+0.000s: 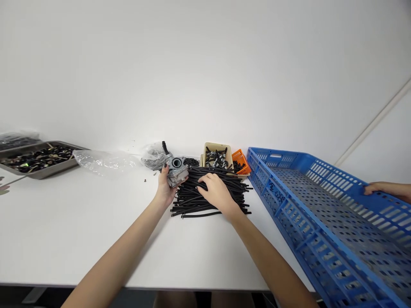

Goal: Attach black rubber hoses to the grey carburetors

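Observation:
A grey metal carburetor (177, 172) with a round bore and a black stub on top is gripped in my left hand (164, 188), thumb on its near side. To its right, my right hand (216, 193) reaches over a pile of thin black rubber hoses (195, 201). The fingers of that hand are bent and a little apart, touching the top of the pile, with no hose visibly lifted. Part of the pile is hidden under this hand.
Behind the hoses stand a cream bin (207, 147) of small metal parts and an orange basket (245, 169). A large blue crate (289, 205) fills the right, with another person's hand (374, 188) on its rim. At left lie a metal tray (48, 172) and a plastic bag (105, 161).

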`<state>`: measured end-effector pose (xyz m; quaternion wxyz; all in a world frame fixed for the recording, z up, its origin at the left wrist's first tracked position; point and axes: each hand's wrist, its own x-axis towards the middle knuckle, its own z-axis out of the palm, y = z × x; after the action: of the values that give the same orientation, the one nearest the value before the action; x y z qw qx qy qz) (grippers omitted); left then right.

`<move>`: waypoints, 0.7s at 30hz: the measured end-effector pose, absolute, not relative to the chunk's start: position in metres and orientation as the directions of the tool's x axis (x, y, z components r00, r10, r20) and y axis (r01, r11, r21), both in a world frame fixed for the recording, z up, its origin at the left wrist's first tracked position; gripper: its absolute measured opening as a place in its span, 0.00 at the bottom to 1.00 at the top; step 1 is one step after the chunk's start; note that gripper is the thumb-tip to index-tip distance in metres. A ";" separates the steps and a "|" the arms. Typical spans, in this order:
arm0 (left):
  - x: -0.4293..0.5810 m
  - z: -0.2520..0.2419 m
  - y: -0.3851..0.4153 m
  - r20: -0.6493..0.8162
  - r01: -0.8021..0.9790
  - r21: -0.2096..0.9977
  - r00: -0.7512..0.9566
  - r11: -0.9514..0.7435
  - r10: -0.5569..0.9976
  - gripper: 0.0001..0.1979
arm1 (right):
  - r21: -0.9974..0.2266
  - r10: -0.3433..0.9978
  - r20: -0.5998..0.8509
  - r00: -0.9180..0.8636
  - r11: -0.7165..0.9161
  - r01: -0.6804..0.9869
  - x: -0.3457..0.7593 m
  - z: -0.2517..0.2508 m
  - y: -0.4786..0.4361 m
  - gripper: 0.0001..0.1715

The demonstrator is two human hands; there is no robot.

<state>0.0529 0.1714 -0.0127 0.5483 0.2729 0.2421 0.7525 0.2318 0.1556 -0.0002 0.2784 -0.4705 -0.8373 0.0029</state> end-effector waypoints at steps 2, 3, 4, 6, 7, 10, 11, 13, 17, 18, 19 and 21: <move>0.046 -0.010 0.174 0.148 -0.694 0.652 -0.281 -0.307 0.948 0.26 | -0.270 0.798 0.467 -0.381 0.539 0.798 0.225 0.002 0.166 0.10; 0.043 -0.010 0.176 0.143 -0.695 0.646 -0.296 -0.316 0.944 0.26 | -0.271 0.803 0.473 -0.362 0.523 0.808 0.224 0.002 0.173 0.10; 0.040 -0.009 0.177 0.135 -0.698 0.640 -0.311 -0.322 0.941 0.25 | -0.272 0.809 0.479 -0.341 0.506 0.819 0.224 0.003 0.181 0.11; 0.036 -0.009 0.180 0.114 -0.702 0.632 -0.336 -0.329 0.935 0.24 | -0.270 0.821 0.483 -0.303 0.469 0.841 0.228 0.004 0.200 0.14; 0.034 -0.010 0.181 0.104 -0.704 0.630 -0.343 -0.329 0.933 0.24 | -0.268 0.830 0.478 -0.289 0.451 0.851 0.231 0.004 0.210 0.16; 0.033 -0.013 0.183 0.084 -0.706 0.631 -0.349 -0.321 0.933 0.24 | -0.281 0.865 0.420 -0.274 0.411 0.867 0.239 0.006 0.240 0.14; 0.032 -0.014 0.184 0.083 -0.705 0.633 -0.349 -0.319 0.934 0.24 | -0.292 0.877 0.394 -0.276 0.404 0.867 0.241 0.006 0.248 0.12; 0.032 -0.015 0.184 0.085 -0.701 0.639 -0.345 -0.317 0.935 0.24 | -0.317 0.890 0.366 -0.271 0.393 0.863 0.243 0.008 0.258 0.10; 0.031 -0.017 0.185 0.108 -0.687 0.650 -0.340 -0.325 0.934 0.28 | -0.372 0.864 0.459 -0.205 0.397 0.839 0.246 0.018 0.258 0.09; 0.031 -0.016 0.185 0.116 -0.682 0.653 -0.340 -0.329 0.933 0.28 | -0.387 0.846 0.502 -0.180 0.406 0.828 0.247 0.023 0.254 0.10; 0.030 -0.016 0.184 0.123 -0.675 0.657 -0.343 -0.336 0.931 0.29 | -0.400 0.826 0.543 -0.153 0.414 0.818 0.250 0.029 0.250 0.11; 0.029 -0.014 0.183 0.139 -0.658 0.666 -0.353 -0.352 0.925 0.30 | -0.446 0.767 0.637 -0.080 0.451 0.773 0.256 0.045 0.239 0.17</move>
<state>0.0289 0.1832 -0.0138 0.5070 0.2576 0.2592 0.7806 0.2556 0.2388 0.0453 0.4304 -0.5240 -0.7350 -0.0037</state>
